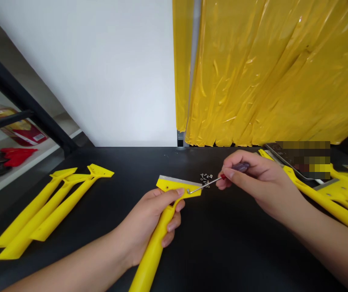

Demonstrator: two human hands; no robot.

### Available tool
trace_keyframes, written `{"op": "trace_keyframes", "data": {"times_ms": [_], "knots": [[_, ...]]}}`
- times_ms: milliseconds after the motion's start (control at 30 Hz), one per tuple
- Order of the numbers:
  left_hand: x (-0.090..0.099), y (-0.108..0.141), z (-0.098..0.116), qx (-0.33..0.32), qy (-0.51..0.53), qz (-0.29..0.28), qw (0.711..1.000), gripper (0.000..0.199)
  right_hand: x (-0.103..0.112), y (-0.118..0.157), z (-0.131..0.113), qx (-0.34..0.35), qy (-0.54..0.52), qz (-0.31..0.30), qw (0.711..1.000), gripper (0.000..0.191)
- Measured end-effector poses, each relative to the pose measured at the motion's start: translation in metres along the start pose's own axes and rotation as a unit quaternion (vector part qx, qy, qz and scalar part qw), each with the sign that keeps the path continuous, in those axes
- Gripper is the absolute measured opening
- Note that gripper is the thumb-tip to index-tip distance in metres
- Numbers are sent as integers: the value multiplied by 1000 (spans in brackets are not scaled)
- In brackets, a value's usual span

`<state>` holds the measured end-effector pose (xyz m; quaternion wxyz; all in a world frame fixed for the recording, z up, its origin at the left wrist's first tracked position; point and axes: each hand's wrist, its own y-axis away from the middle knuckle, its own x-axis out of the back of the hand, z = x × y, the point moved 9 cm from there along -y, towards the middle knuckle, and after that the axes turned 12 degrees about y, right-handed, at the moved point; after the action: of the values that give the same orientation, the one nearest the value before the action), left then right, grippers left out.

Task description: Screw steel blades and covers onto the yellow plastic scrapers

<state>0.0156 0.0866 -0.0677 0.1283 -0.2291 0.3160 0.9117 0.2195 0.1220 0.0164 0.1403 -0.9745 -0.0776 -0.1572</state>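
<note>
My left hand (pixel 158 211) is wrapped round the neck of a yellow scraper (pixel 152 251), its thumb lying on the head. A thin metal blade (pixel 174 179) runs along the scraper's far edge, and one hole shows at the left of the head. In my right hand (pixel 246 174) is a screwdriver (pixel 208 183) with a dark and red handle, held between fingers and thumb. Its tip meets a small screw (pixel 188 191) at the right side of the head. Several loose screws (pixel 206 178) lie on the black table just beyond.
Three yellow scraper handles (pixel 67 194) lie on the table (pixel 222 251) at left. More yellow scrapers (pixel 334 190) are at right, beside a dark device (pixel 295 158), partly blurred out. Behind hang yellow plastic sheeting (pixel 267 73) and a white panel (pixel 116 73). A shelf with a bottle (pixel 16 121) stands left.
</note>
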Motion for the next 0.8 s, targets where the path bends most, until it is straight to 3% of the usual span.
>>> {"op": "trace_keyframes", "data": {"times_ms": [800], "knots": [[2, -1, 0, -5, 3, 12, 1000, 39, -3, 0, 10, -29, -6, -12, 999, 15]]}}
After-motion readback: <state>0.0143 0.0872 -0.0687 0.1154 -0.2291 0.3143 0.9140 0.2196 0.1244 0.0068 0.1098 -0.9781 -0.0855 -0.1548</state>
